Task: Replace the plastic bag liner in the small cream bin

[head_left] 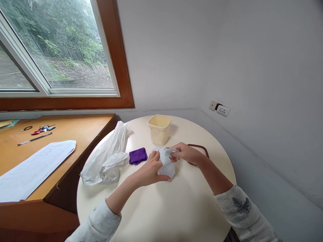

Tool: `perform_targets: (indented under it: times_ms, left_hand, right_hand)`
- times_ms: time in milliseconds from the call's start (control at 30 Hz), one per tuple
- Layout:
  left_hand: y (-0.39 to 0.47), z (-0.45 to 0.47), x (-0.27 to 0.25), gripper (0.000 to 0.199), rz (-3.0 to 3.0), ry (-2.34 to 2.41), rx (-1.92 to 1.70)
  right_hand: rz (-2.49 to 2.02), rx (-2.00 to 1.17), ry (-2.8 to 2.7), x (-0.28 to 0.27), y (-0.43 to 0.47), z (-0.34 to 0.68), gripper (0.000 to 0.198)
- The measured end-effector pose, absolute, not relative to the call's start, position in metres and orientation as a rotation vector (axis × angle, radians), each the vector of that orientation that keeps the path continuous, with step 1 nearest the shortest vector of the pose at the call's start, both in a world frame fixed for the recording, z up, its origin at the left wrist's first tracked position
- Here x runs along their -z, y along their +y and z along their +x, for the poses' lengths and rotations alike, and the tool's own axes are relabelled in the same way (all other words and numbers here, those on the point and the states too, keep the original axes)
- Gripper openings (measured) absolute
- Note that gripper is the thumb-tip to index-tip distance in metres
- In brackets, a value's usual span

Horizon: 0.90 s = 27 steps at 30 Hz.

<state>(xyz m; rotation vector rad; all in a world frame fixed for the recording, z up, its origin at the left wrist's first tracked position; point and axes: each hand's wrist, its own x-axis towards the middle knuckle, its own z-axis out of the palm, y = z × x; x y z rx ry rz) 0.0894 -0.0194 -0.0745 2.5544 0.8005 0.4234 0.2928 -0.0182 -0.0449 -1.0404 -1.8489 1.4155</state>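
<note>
Over the middle of the round table, a bunched white plastic bag [167, 170] is between my two hands. My left hand [151, 169] grips its near left side, thumb stretched along the lower edge and fingers over the top. Fingers of my right hand [186, 153] are closed on the twisted upper end of the bag. Just beyond stands a cream plastic bin [159, 131], upright and open at the top. Left of the bag lies a folded purple plastic bag [138, 156]. A brown curved frame [202, 147] lies partly hidden behind my right hand and forearm.
A large crumpled white plastic bag [107, 164] covers the left side of the round cream table [151, 208]. On the wooden desk [83, 126] lie papers [37, 168], a pen [34, 138] and keys [43, 129]. Walls and a window [63, 50] border the far side.
</note>
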Motion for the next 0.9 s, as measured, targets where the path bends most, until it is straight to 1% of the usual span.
perform_targets:
  times_ms: [100, 133, 200, 267, 367, 467, 533, 633, 767, 900]
  left_hand:
    - [-0.02, 0.091, 0.072, 0.05, 2.511, 0.799, -0.418]
    - [-0.02, 0.092, 0.072, 0.048, 2.497, 0.794, -0.418]
    - [-0.02, 0.092, 0.072, 0.045, 2.481, 0.791, -0.411]
    - [-0.018, 0.092, 0.074, 0.039, 2.494, 0.8, -0.404]
    - [-0.015, 0.092, 0.075, 0.028, 2.554, 0.804, -0.4]
    - [-0.012, 0.091, 0.075, 0.028, 2.577, 0.817, -0.336]
    - [-0.01, 0.09, 0.073, 0.029, 2.563, 0.814, -0.28]
    - [-0.009, 0.088, 0.068, 0.023, 2.534, 0.731, -0.248]
    - [-0.008, 0.083, 0.062, 0.025, 2.494, 0.671, -0.241]
    - [-0.006, 0.074, 0.052, 0.034, 2.499, 0.614, -0.202]
  right_hand:
    - [-1.048, -1.412, -1.796, 0.053, -0.015, 0.287, 0.006]
    - [-1.074, -1.412, -1.755, 0.056, -0.014, 0.285, 0.005]
    - [-1.132, -1.356, -1.682, 0.06, -0.012, 0.28, 0.015]
    - [-1.16, -1.176, -1.709, 0.059, -0.012, 0.276, 0.019]
    - [-1.094, -0.788, -1.989, 0.05, -0.019, 0.273, 0.026]
    - [-1.019, -0.453, -2.292, 0.04, -0.028, 0.273, 0.037]
    - [-1.006, -0.282, -2.414, 0.038, -0.031, 0.273, 0.037]
    - [-0.966, -0.11, -2.535, 0.04, -0.033, 0.272, 0.032]
    - [-0.94, -0.033, -2.544, 0.045, -0.032, 0.274, 0.033]
    - [-0.932, -0.16, -2.456, 0.052, -0.032, 0.281, 0.023]
